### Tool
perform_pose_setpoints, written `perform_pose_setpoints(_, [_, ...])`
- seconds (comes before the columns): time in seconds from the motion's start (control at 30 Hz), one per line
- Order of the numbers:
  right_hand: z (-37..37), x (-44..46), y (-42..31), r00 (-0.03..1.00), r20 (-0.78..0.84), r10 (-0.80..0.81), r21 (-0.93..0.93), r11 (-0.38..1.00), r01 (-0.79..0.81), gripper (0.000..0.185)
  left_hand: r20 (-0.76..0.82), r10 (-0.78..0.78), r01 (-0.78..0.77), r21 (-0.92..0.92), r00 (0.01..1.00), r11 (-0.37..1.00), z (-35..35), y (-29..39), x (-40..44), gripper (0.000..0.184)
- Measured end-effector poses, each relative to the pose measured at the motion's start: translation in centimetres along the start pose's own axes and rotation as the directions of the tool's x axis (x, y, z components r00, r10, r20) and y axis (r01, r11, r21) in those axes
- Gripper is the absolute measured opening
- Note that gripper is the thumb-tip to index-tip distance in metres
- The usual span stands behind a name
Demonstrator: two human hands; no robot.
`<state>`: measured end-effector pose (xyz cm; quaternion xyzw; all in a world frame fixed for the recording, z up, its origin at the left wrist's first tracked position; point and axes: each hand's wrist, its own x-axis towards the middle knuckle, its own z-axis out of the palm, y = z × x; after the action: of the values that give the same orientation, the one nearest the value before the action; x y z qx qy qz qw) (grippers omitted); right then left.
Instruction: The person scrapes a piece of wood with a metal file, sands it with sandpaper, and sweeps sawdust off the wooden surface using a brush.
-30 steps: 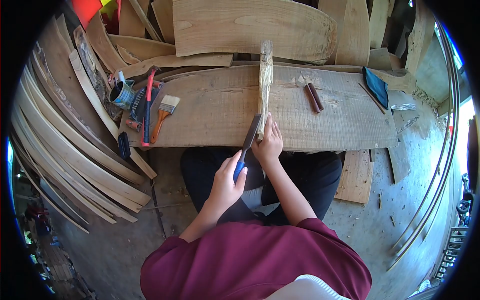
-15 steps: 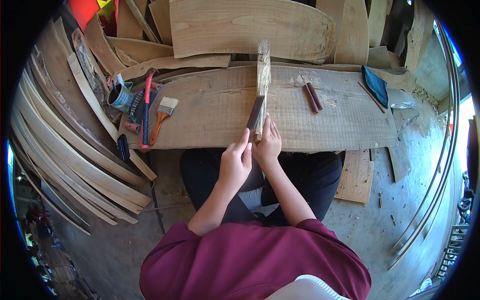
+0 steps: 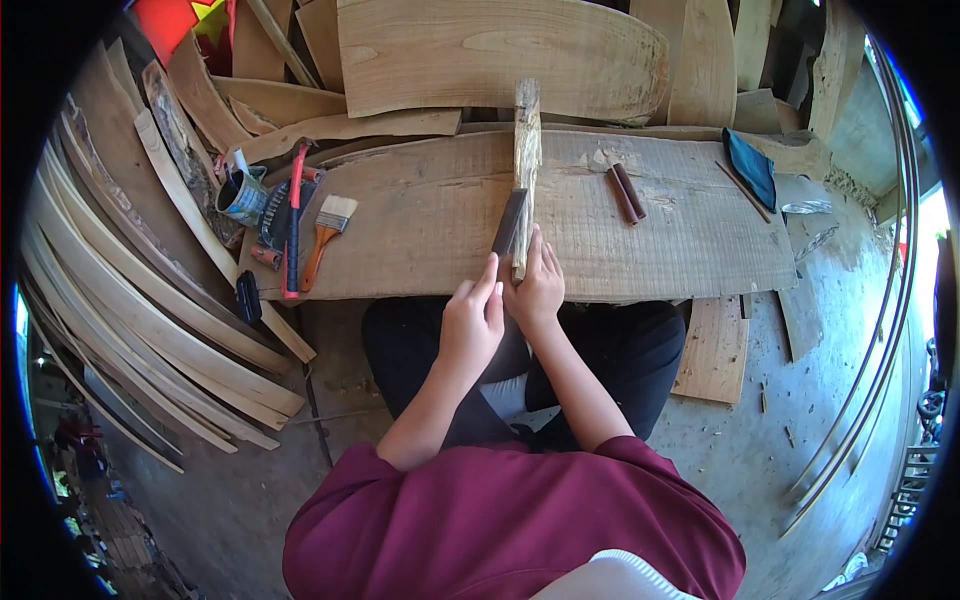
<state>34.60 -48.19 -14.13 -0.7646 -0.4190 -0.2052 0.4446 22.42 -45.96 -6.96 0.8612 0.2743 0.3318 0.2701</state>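
A narrow, rough piece of wood [image 3: 527, 140] lies lengthwise over the broad plank in front of me. My right hand [image 3: 538, 290] grips its near end, fingers along its right side. Against the wood's left side leans a dark brown flat strip [image 3: 509, 225], whose exact kind I cannot make out. My left hand [image 3: 471, 325] is closed at the strip's near end, index finger stretched along it. The palm hides part of that grip. To the right, two short reddish-brown rolls [image 3: 626, 194] rest on the plank.
The broad plank [image 3: 400, 220] bears a hammer [image 3: 294, 220], a paintbrush [image 3: 326, 240], a tin can [image 3: 242, 195] and a teal cloth [image 3: 749, 172]. Curved wood strips [image 3: 150, 320] are stacked at left. Large boards [image 3: 500, 55] lean behind. Thin rods [image 3: 880, 300] stand at right.
Almost nothing differs. The dark strip and my left hand have shifted very slightly, and the whole view has moved a little.
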Motion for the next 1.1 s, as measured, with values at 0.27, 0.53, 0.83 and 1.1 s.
perform_pose_setpoints(0.27, [0.0, -0.5, 0.4, 0.997, 0.081, -0.001, 0.014, 1.000, 0.000, 0.077, 0.062, 0.005, -0.006, 0.015, 0.998, 1.000, -2.2, 0.7, -3.5, 0.041])
perform_pose_setpoints(0.53, [0.1, -0.2, 0.1, 0.998, 0.041, -0.054, -0.012, 0.998, 0.055, 0.070, 0.011, -0.035, 0.034, 0.078, 0.999, 0.996, -0.9, 0.8, 0.2, 0.038])
perform_pose_setpoints(0.83, [-0.1, -0.5, 0.4, 0.997, 0.082, -0.008, 0.006, 1.000, 0.008, 0.072, 0.099, -0.058, 0.046, 0.114, 0.993, 0.992, -2.7, 1.7, -1.9, 0.039])
perform_pose_setpoints(1.1, [0.0, -0.3, 0.3, 0.996, 0.073, -0.046, -0.002, 0.999, 0.047, 0.078, 0.122, -0.055, 0.035, 0.160, 0.991, 0.986, -3.3, 1.9, -1.3, 0.038])
